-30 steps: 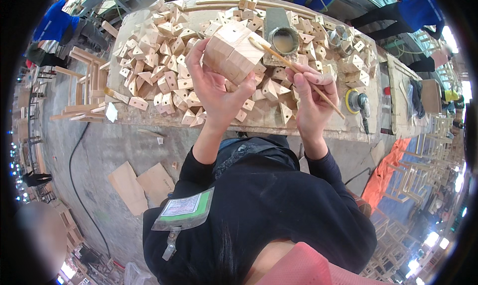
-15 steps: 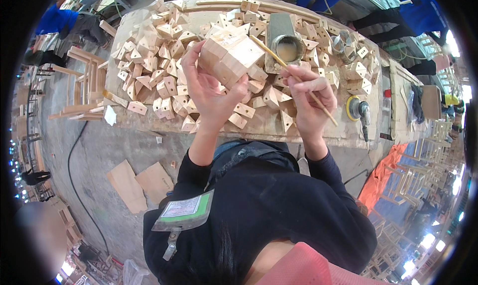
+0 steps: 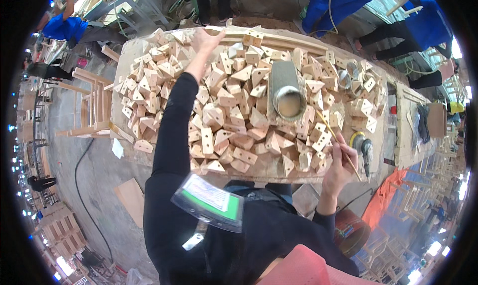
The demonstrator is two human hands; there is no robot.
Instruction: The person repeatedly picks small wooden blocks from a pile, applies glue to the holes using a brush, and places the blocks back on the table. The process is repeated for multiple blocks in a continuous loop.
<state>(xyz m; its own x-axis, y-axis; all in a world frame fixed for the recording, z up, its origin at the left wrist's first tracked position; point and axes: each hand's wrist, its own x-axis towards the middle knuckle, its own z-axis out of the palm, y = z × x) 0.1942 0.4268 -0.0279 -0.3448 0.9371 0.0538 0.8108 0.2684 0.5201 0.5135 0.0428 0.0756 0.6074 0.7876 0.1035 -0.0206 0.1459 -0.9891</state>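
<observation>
My left hand [image 3: 205, 40] is stretched out to the far edge of the workbench, beside a pale piece of wood [image 3: 214, 29]. Its fingers are partly hidden, so whether it grips that piece is unclear. In my right hand [image 3: 342, 158], near the bench's front right, is a thin wooden stick [image 3: 326, 121], its tip pointing up toward the cup. That round cup [image 3: 290, 105] holds a tan liquid and sits at the near end of a grey block-shaped stand [image 3: 284, 76]. Several angled wooden blocks [image 3: 231, 98] with drilled holes are heaped around it.
A yellow-rimmed sander [image 3: 359, 143] lies at the bench's right end. Clear jars [image 3: 347, 76] stand among the blocks. Wooden chair frames [image 3: 92, 103] are on the left, and an orange sheet [image 3: 383, 200] is on the right floor. People in blue [image 3: 341, 6] are beyond the bench.
My left hand has gone from in front of me to the far edge; the joined wooden block it held up is no longer there. My right hand has moved right and nearer with the stick.
</observation>
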